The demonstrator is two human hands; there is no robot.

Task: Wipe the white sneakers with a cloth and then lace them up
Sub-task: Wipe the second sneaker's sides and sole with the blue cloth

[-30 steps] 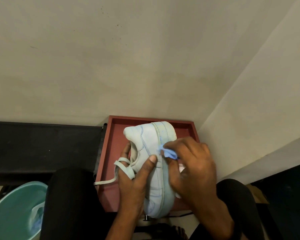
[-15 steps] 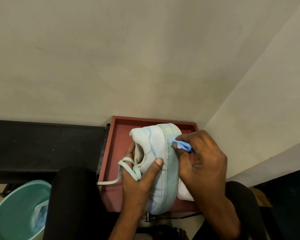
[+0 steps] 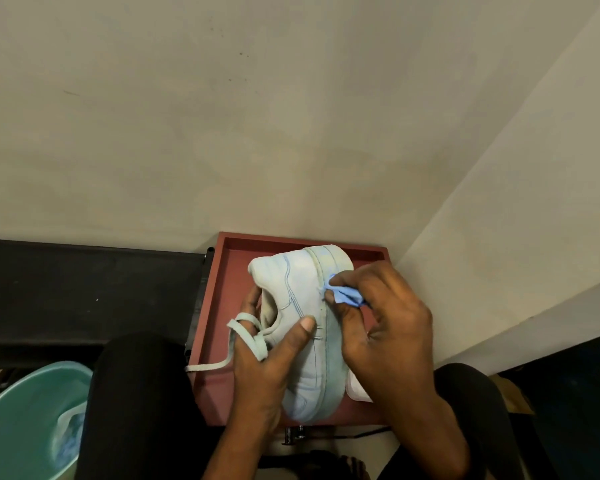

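From the head view, the wiping step is in hand: the left hand (image 3: 264,362) grips the sneaker (image 3: 302,327) on its side above the red tray (image 3: 219,299), thumb on the upper, a loose lace (image 3: 246,336) looped over one finger. The right hand (image 3: 385,327) pinches a small blue cloth (image 3: 343,294) against the sole edge. Next, the sole rim likely needs more rubbing; lacing comes later. No brand or writing is legible.

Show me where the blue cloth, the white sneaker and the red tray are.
blue cloth (image 3: 346,296), head view, bunched visible part.
white sneaker (image 3: 302,285), head view, side panel.
red tray (image 3: 232,271), head view, bare floor.
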